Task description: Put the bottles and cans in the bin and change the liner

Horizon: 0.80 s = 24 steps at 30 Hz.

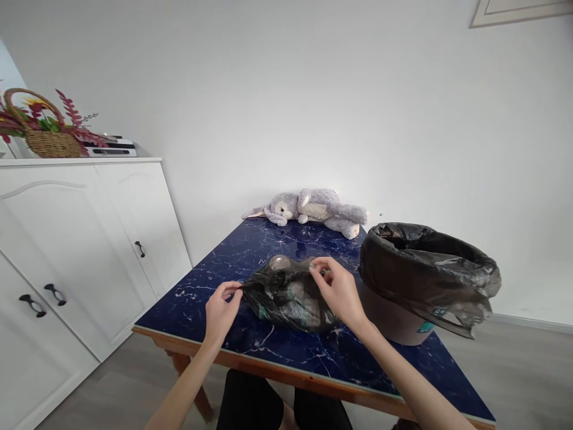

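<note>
Far off to the left of the black bag [293,307] sits a flower basket [54,143] on a white cabinet [129,221], well apart from the action, and now the left grip [222,310], at the bag's left end, thumb and fingers pinched tight on its dark film! Here's the bag itself, lying bulging on the blue desk [201,286], with a clear round thing [280,263] showing at its far side; edges in hand, yes, but no knot or closed neck to be seen, so I'd call the handling of it only part done. Behind the bag, a plush rabbit [313,210] lies on its side, out of play. Over the bag's right part comes the right grip [339,291], fingertips narrowed on what looks like the bag's edge. And just right of the bag stands the bin [391,319], its black liner [416,278] folded over the rim, one loose flap hanging: that part looks done
</note>
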Available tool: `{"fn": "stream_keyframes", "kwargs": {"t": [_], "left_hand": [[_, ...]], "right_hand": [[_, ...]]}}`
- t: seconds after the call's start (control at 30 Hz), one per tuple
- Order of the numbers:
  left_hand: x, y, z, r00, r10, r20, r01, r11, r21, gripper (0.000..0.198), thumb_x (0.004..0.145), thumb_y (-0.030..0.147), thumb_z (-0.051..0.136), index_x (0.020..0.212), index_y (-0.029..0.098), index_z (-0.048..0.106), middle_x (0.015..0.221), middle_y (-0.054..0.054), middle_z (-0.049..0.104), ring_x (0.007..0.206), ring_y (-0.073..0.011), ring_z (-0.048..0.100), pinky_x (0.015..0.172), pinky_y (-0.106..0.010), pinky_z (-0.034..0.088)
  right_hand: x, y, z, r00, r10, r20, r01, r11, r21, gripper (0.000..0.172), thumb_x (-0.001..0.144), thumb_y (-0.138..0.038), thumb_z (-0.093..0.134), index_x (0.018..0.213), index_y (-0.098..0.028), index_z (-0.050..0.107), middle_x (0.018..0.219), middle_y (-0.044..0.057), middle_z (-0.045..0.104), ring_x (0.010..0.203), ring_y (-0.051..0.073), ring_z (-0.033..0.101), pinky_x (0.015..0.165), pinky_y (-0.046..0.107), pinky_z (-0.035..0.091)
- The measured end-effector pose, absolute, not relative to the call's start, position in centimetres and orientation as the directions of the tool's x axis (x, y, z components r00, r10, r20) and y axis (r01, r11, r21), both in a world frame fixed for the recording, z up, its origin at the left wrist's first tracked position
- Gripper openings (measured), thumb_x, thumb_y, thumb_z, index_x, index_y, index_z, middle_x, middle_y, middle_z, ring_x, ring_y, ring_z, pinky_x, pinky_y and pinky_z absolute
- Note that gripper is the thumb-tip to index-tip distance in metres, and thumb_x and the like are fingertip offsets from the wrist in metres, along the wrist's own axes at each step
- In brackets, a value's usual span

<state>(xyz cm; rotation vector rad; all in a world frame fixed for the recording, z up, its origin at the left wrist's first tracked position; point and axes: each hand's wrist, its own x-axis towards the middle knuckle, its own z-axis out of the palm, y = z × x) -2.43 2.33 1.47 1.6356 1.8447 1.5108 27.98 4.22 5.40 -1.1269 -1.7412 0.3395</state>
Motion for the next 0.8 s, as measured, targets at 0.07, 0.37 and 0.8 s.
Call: {"fn": "stream_keyframes", "kwargs": {"t": [0.07,0.37,0.8], "left_hand": [[-3.3,2.4,1.4,-0.395,0.856,0.334,0.513,-0.096,0.853,0.028,0.087,0.043,0.062,0.104,0.022,0.069,0.111,-0.012,0.078,0.105,-0.0318,0.074,0.091,-0.044,0.060],[-0.2,1.0,3.7,-0.076,0.805,0.588,0.740,-0.350,0.574,0.036,0.097,0.049,0.058,0.123,0.025,0.067,0.112,-0.010,0.076,0.110,-0.0319,0.071,0.099,-0.045,0.055],[-2.5,-1.8,8.7,-0.346,0.597,0.724,0.790,-0.230,0.568,0.038,0.103,0.052,0.048,0.117,0.022,0.066,0.107,-0.011,0.069,0.110,-0.0323,0.068,0.092,-0.043,0.059]], "right_hand": [[28.3,3.3,4.8,0.075,0.852,0.519,0.391,0.453,-0.801,0.029,0.105,-0.048,0.051,0.112,-0.021,0.061,0.092,0.004,0.067,0.057,0.013,0.056,0.053,0.026,0.045],[26.9,-0.1,5.8,-0.386,0.713,0.585,0.662,0.656,-0.363,0.057,0.099,-0.023,0.052,0.155,-0.031,0.041,0.148,0.011,0.056,0.065,0.012,0.063,0.056,0.029,0.047],[27.7,-1.9,9.0,0.259,0.725,0.638,0.339,0.551,-0.763,0.024,0.107,-0.037,0.050,0.127,-0.023,0.054,0.098,0.006,0.062,0.077,0.019,0.064,0.064,0.031,0.053]]}}
